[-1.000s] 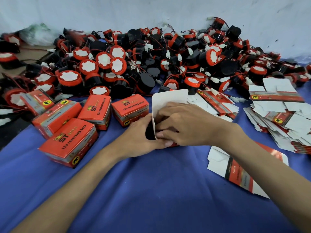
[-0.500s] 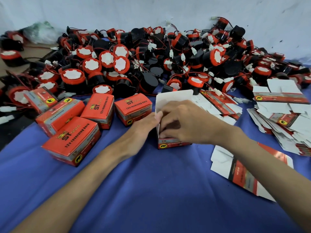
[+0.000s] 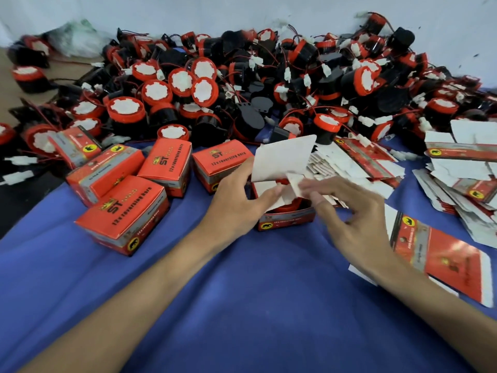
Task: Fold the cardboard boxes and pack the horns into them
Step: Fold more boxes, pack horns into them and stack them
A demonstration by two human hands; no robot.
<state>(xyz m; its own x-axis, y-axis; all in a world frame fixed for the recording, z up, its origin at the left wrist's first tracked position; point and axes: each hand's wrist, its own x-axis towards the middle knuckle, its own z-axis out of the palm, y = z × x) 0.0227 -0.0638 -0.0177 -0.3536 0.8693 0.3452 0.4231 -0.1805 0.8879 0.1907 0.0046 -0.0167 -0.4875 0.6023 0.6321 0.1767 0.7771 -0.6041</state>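
Open red printed cardboard box [image 3: 286,218], standing on the blue cloth-covered counter [image 3: 242,305] with its mouth upward and its long axis running left to right. Its tall white lid flap [image 3: 282,160] rises from the far edge; a red-rimmed horn [image 3: 285,208] appears to sit inside, largely hidden. The left hand [image 3: 236,203] lies against the box's left end, its thumb pressing a white side flap [image 3: 269,191] inward and its fingers touching the lid flap. The right hand [image 3: 347,219] is just right of the box, fingers loosely spread and blurred, tips at the right side flap [image 3: 294,184]; whether they pinch it cannot be told. Judgement: closing turns on both side flaps folding inward beneath the lid flap.
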